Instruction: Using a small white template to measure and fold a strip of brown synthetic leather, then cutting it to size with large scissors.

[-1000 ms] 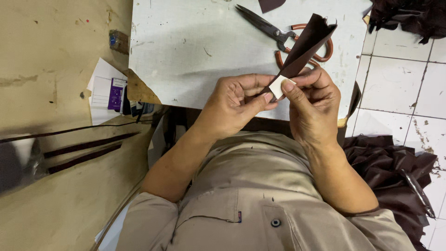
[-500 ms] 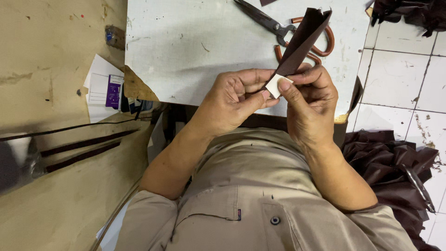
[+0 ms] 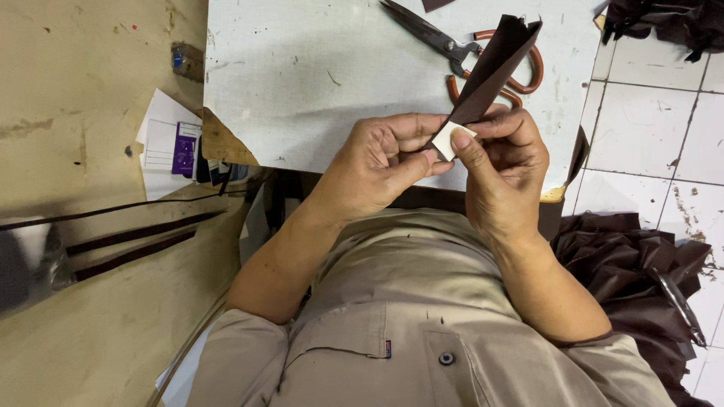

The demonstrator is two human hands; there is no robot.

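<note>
Both hands are pinching a folded dark strip [image 3: 490, 71] over the table [image 3: 302, 83]. Left hand [image 3: 381, 162] and right hand [image 3: 505, 169] are closing fingers on its lower end, by a small white patch [image 3: 446, 139]. Strip is tilting up-right, overlapping scissors [image 3: 460, 49] behind it.

Large dark-bladed scissors with orange-brown handles [image 3: 460, 49] lie near the far edge of the worn white bench [image 3: 302, 83], white paper sheets with a purple card [image 3: 170, 143] stick out beyond its left edge, and crumpled dark brown fabric [image 3: 633, 264] is heaped on the white tiled floor [image 3: 664, 143] at right.
</note>
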